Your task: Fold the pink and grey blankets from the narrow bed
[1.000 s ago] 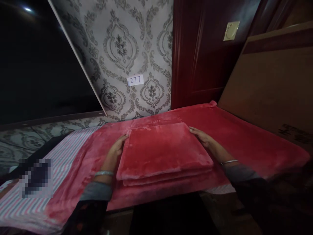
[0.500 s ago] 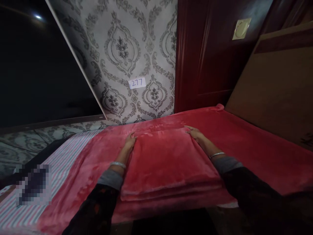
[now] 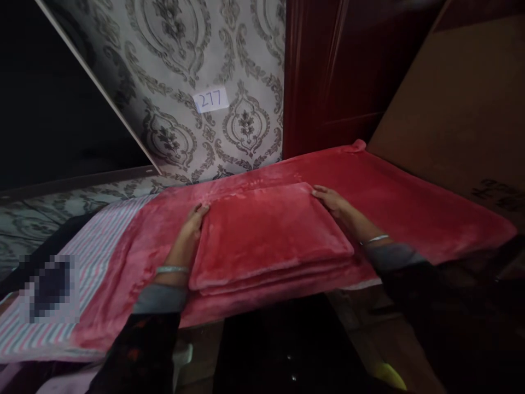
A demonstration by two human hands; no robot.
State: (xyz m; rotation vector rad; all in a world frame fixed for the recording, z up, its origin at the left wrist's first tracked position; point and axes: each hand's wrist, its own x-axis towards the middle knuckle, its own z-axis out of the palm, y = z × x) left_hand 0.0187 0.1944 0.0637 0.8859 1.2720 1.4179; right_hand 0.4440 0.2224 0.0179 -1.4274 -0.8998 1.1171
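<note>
A thick, plush red blanket, folded into a flat rectangle of several layers, lies on a larger red plush cover. At its far left corner is my left hand, the fingers closed on the edge. My right hand holds the far right corner with its fingers bent round the side. The fingertips' undersides are hidden. Each wrist wears a bracelet below a rolled grey cuff and a dark sleeve.
Striped cloth shows at the left, with a blurred dark item on it. Behind stand a dark screen, patterned wallpaper with a "277" label, and a dark red door. A large cardboard piece leans at right.
The view has tilted down, so the surroundings sit higher in the picture. My hands stay at the folded blanket's far corners; the right fingers now sit more along the side than over the top edge.
</note>
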